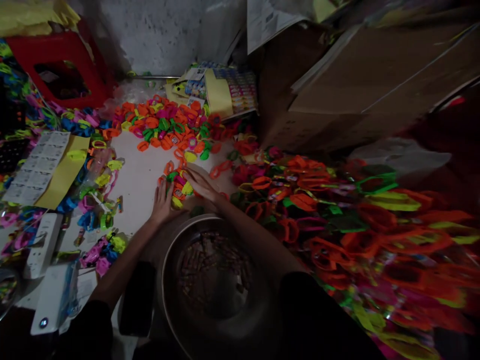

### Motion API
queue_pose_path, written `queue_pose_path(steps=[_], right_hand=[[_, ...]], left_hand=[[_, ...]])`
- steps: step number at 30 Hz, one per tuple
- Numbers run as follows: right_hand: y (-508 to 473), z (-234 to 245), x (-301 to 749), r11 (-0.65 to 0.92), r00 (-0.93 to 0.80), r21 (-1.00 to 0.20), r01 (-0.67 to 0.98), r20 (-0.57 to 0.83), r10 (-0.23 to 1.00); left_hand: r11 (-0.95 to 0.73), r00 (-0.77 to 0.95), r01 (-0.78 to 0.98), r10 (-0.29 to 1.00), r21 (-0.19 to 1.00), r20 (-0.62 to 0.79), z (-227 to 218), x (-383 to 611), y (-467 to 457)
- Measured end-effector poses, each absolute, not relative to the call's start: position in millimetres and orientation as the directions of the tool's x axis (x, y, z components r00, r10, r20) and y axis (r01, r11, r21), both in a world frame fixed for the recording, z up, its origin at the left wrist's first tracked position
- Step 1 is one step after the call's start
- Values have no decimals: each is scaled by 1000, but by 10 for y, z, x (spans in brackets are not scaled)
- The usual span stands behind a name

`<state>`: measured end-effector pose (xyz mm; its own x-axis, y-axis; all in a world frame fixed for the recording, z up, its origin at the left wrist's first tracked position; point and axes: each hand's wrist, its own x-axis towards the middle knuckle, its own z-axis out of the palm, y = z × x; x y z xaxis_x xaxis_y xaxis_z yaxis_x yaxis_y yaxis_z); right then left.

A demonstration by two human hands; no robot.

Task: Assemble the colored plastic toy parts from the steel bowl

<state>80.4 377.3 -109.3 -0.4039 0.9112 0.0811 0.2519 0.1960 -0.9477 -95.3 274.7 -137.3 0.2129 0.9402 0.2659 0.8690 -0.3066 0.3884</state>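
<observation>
At the centre of the white tabletop point(137, 175), a small cluster of plastic wristbands point(180, 189) in orange, green, yellow and magenta lies between two bare hands. The left hand point(161, 202) rests palm down at the cluster's left edge, its fingers extended and slightly parted. The right hand point(202, 184) flanks the opposite edge, likewise outstretched; neither is closed around a piece, though contact beneath the palms cannot be told.

Just beyond, a larger heap of similar bands point(165, 122) spreads toward the wall point(161, 40), with printed cards point(240, 90) behind it. Nearest the body, a round metal bowl point(227, 298) contains small brownish cylindrical pieces point(197, 257); a dark phone point(138, 299) lies beside it. To the left are a white power strip point(44, 245), a white device with a lit round spot point(52, 300), a printed sheet point(37, 167) and, farther back, a red plastic stool point(56, 47). To the right, a mass of bright bands point(337, 215), partly blurred, extends below a cardboard box point(375, 75).
</observation>
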Motion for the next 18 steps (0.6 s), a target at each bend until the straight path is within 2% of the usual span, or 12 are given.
queue_pose_path(steps=[5, 10, 13, 18], right_hand=[[3750, -1137, 759, 110, -407, -978, 180, 28, 913], [3731, -1135, 682, -12, -365, -998, 65, -35, 930], [3736, -1089, 631, -70, -331, -998, -8, -63, 941], [3748, -930, 589, -126, -305, -992, -7, -118, 945]], left_hand=[[-318, 195, 853, 929, 413, 314, -1386, -997, 2893], [-413, 309, 820, 902, 397, 301, -1383, -975, 3055], [-385, 290, 831, 916, 401, 279, -1371, -894, 3103], [-328, 232, 850, 935, 412, 267, -1291, -767, 3105]])
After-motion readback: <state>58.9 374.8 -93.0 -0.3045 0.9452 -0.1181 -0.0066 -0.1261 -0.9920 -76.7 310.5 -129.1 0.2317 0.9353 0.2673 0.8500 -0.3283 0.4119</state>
